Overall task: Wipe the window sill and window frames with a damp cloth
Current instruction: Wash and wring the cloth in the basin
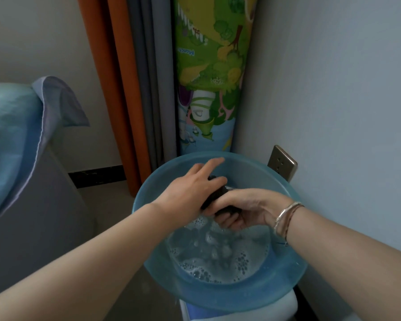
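Observation:
A dark wet cloth point(214, 199) is bunched up over a round blue basin point(148, 195) that holds soapy, bubbly water. My left hand point(190, 191) grips the upper end of the cloth, its index finger stretched out straight. My right hand point(243, 210), with bracelets on the wrist, grips the lower end from the right, palm up. Most of the cloth is hidden inside the two hands. No window sill or window frame is in view.
The basin sits on a blue and white stool point(241, 309) by the right wall. A wall socket point(281, 164) is just behind it. A rolled colourful play mat point(208, 72) and orange and grey curtains point(130, 89) stand behind. A bed with blue bedding point(12, 135) lies left.

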The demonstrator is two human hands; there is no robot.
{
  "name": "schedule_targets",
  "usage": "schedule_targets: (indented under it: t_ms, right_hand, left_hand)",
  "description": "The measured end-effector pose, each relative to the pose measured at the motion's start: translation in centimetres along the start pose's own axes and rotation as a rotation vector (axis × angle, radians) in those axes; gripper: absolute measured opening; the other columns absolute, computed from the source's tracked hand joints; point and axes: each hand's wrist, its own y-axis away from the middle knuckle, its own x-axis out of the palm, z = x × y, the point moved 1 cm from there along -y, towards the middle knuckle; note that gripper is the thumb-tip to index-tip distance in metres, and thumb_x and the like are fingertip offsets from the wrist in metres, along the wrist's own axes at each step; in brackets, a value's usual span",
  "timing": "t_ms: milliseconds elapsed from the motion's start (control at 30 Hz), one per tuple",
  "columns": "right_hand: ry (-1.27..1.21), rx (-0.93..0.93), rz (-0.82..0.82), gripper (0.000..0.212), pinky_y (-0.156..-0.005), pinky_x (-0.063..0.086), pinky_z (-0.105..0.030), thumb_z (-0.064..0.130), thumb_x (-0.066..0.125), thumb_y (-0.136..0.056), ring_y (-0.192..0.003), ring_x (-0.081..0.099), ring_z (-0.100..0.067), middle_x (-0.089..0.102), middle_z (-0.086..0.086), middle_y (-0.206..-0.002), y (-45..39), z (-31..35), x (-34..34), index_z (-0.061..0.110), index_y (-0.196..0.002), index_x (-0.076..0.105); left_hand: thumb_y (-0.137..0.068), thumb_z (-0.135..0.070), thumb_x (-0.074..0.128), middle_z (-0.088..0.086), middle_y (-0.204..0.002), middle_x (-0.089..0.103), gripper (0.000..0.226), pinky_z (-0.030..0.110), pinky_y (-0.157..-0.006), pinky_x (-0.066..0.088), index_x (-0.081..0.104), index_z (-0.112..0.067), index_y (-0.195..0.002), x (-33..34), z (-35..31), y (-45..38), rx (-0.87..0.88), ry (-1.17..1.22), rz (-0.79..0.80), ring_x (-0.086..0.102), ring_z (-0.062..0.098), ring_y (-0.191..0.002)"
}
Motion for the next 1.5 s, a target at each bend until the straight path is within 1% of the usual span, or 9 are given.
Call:
schedule_targets:
  t_ms: [267,600,733,867,1000,1200,1333,1400,1500]
  right_hand:
    - [0.432,0.042,-0.253,0.035,-0.045,0.017,-0.022,0.019,0.056,-0.082,-0.042,0.024,-0.011,0.031,0.005,-0.046,-1.0,0.4,1.0,0.021,-0.053,0.037]
    - [1.529,-0.326,-0.743,0.014,-0.057,0.033,-0.026,0.023,0.051,-0.087,-0.086,0.064,-0.028,0.068,-0.005,-0.092,-2.0,-1.3,1.3,0.017,-0.084,0.064]
    - [1.728,-0.586,-0.781,0.028,-0.042,0.013,-0.014,0.009,0.083,-0.043,-0.033,0.052,-0.022,0.055,-0.001,-0.042,-2.5,-2.0,0.4,0.016,-0.045,0.055]
    - [1.748,-0.658,-0.866,0.032,-0.041,0.016,-0.016,0.008,0.084,-0.037,-0.029,0.047,-0.021,0.051,0.002,-0.039,-2.6,-2.1,-0.5,0.018,-0.048,0.055]
    - [1.633,-0.645,-0.922,0.029,-0.041,0.018,-0.018,0.008,0.083,-0.039,-0.032,0.05,-0.024,0.054,0.0,-0.042,-2.8,-1.6,-1.1,0.016,-0.054,0.059]
    - [1.317,-0.53,-0.891,0.019,-0.056,0.031,-0.033,0.008,0.055,-0.081,-0.078,0.059,-0.032,0.061,-0.007,-0.087,-2.7,-1.3,-0.2,0.016,-0.093,0.042]
    - [0.533,-0.336,-0.893,0.025,-0.048,0.035,-0.025,0.016,0.063,-0.082,-0.064,0.056,-0.016,0.056,0.001,-0.08,-3.0,-1.7,-0.7,0.016,-0.098,0.044]
    - [-0.06,-0.22,-0.703,0.02,-0.045,0.038,-0.021,0.023,0.057,-0.091,-0.051,0.057,-0.013,0.063,-0.003,-0.074,-2.7,-1.8,-0.8,0.01,-0.106,0.054]
    - [-0.47,-0.122,-0.254,0.068,-0.038,0.043,-0.019,0.064,0.034,-0.092,-0.054,0.062,-0.018,0.068,-0.012,-0.088,-1.4,-1.4,-0.7,0.006,-0.12,0.056]
  left_hand:
    - [-0.085,-0.024,0.055,-0.007,-0.087,0.059,0.006,0.03,-0.061,0.04,0.05,-0.026,-0.088,-0.5,-0.6,-1.0,-0.08,-0.088,0.132,0.06,0.021,-0.08]
    - [-0.084,-0.024,0.048,-0.004,-0.076,0.051,0.016,0.028,-0.065,0.042,0.046,-0.02,-0.069,1.9,-1.5,-0.8,-0.298,0.045,0.451,0.054,0.021,-0.076]
    - [-0.078,-0.013,0.054,-0.002,-0.056,0.048,0.024,0.023,-0.05,0.036,0.046,-0.017,-0.055,2.5,-1.3,-0.5,-0.436,0.477,0.56,0.045,0.015,-0.053]
    - [-0.08,-0.019,0.066,0.0,-0.049,0.05,0.025,0.024,-0.05,0.043,0.051,-0.015,-0.061,2.9,-0.9,-0.2,-0.535,0.756,0.575,0.046,0.013,-0.041]
    - [-0.078,-0.026,0.071,0.0,-0.082,0.068,0.035,0.029,-0.055,0.059,0.05,-0.023,-0.106,3.3,-0.9,0.1,-0.573,0.803,0.303,0.066,0.016,-0.048]
    - [-0.083,-0.027,0.055,-0.002,-0.073,0.066,0.008,0.032,-0.059,0.057,0.061,-0.022,-0.085,1.8,-0.2,0.4,-0.537,0.45,0.101,0.066,0.019,-0.058]
    - [-0.083,-0.018,0.053,-0.003,-0.086,0.061,0.009,0.033,-0.063,0.047,0.058,-0.021,-0.091,0.5,0.3,0.4,-0.485,0.225,-0.08,0.061,0.022,-0.078]
    - [-0.083,-0.019,0.058,-0.005,-0.094,0.054,0.011,0.037,-0.062,0.048,0.053,-0.023,-0.092,-0.1,0.7,0.3,-0.4,0.189,-0.167,0.059,0.023,-0.084]
    - [-0.083,-0.022,0.064,-0.008,-0.111,0.043,0.027,0.035,-0.057,0.042,0.05,-0.027,-0.105,-0.1,0.6,0.3,-0.226,0.082,-0.093,0.051,0.017,-0.096]
